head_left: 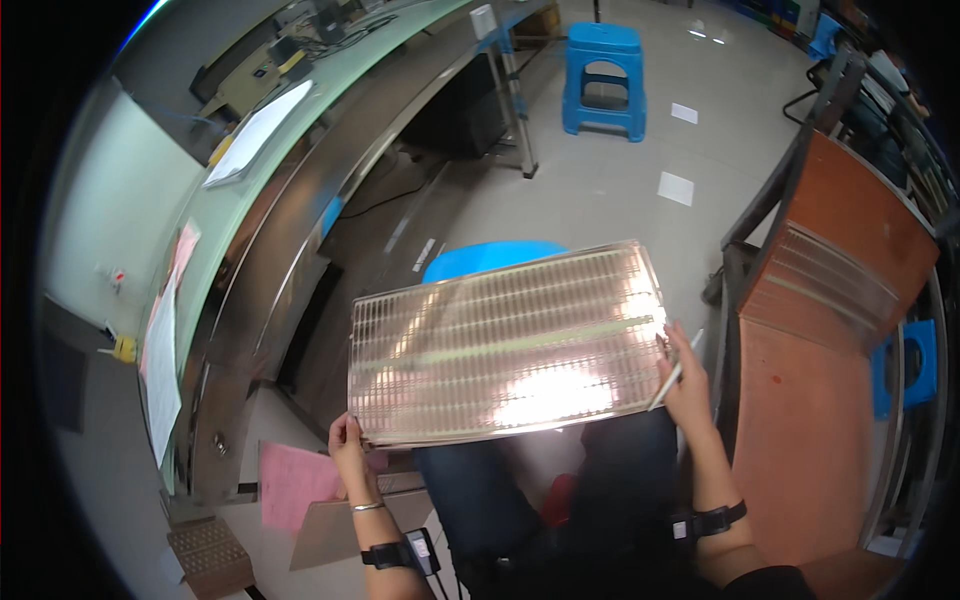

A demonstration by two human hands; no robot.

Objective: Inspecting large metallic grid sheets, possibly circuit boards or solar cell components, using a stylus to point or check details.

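Note:
A wide clear plastic tray (500, 350) with rows of small ribbed slots spans the space above my lap, tilted and shining with glare. My left hand (347, 447) grips its lower left corner, fingers closed on the rim. On the opposite side, my right hand (686, 385) holds the right edge. A thin pale stick (657, 402), pen-like in shape, also sits in my right hand's fingers. Whether several trays are stacked together I cannot tell. A pale strip runs lengthwise across the tray's middle.
A blue stool seat (490, 258) shows behind the tray; another blue stool (604, 80) stands farther off. Left is a long green-topped bench (345, 75) with papers. A rack with orange-brown boards (800, 420) at right bears a similar tray (830, 275). Cardboard (210, 556) lies lower left.

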